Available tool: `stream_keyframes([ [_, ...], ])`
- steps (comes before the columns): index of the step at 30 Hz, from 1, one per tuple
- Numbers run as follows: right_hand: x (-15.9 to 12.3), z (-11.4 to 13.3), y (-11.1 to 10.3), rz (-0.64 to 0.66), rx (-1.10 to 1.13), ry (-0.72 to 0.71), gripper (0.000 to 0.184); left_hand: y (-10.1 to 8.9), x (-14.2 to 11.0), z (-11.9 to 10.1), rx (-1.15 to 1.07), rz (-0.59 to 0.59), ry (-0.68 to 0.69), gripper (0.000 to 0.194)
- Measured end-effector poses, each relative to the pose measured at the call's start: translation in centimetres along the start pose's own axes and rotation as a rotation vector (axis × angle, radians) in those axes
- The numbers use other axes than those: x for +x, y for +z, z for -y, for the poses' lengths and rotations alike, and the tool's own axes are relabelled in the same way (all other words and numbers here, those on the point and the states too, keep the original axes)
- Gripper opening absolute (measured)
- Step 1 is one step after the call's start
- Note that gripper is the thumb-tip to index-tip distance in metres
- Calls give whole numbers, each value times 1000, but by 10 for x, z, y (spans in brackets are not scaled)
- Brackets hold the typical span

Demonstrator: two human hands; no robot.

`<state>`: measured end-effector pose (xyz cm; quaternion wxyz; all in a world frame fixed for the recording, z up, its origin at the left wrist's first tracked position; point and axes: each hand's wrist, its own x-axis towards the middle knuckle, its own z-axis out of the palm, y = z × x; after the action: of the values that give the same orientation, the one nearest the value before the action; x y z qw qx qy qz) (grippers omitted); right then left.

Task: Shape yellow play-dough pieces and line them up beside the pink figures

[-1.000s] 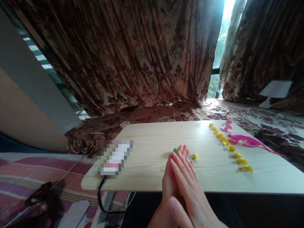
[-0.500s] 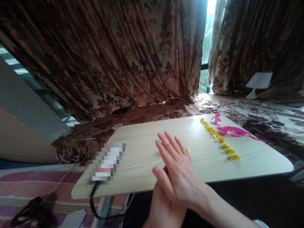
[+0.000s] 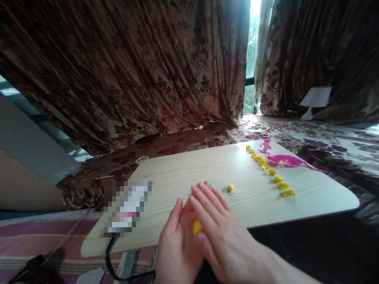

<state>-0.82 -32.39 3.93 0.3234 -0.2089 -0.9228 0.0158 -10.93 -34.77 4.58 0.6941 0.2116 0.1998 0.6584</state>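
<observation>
A yellow lump of modelling clay (image 3: 197, 227) shows between my two palms, partly covered. My left hand (image 3: 174, 250) lies beneath it, palm up, with the thumb raised. Over it rests my right hand (image 3: 226, 232), its fingers stretched out together across the left one. Just past the fingertips, on the wooden table (image 3: 177, 169), sit a small yellow ball (image 3: 230, 188) and a tiny green piece (image 3: 211, 184), the latter partly hidden by my fingers.
A slanting row of several thin yellow curved pieces (image 3: 271, 172) lies on the right, beside a long pink shape (image 3: 287, 160) and a smaller pink form (image 3: 265, 146). A blurred-out flat object (image 3: 128, 209) with a black cable is on the left. Behind stands a white lamp (image 3: 316, 97).
My hands have shifted down and left and parted somewhat, so the yellow lump between the palms now shows. The yellow ball and the green piece have come into view past the fingers.
</observation>
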Motion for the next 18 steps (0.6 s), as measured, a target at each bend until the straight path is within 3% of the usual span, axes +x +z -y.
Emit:
stream_keyframes([
  [2, -7, 11, 10, -139, -5, -196, 48, -2, 8, -7, 2, -31, 136, 50],
  [3, -6, 16, 13, -144, -7, -209, 48, -1, 12, -5, 11, -60, 206, 51],
  [4, -2, 19, 13, -155, 30, -168, 49, 0, 14, -1, 20, -107, 283, 52],
  [8, 23, 16, -3, -139, 212, 215, 61, 16, 4, 15, 52, -181, 309, 46],
  [11, 25, 17, -5, -98, 261, 134, 57, 24, -10, 8, 70, -233, 274, 45],
  [12, 24, 19, -4, -141, 257, 30, 52, 25, -12, 6, 82, -246, 284, 44],
  [14, 23, 22, -2, -183, 243, 5, 53, 25, -15, 7, 95, -256, 298, 44],
  [18, 33, 14, -13, -237, 317, 239, 59, 27, -14, 16, 82, -258, 267, 50],
])
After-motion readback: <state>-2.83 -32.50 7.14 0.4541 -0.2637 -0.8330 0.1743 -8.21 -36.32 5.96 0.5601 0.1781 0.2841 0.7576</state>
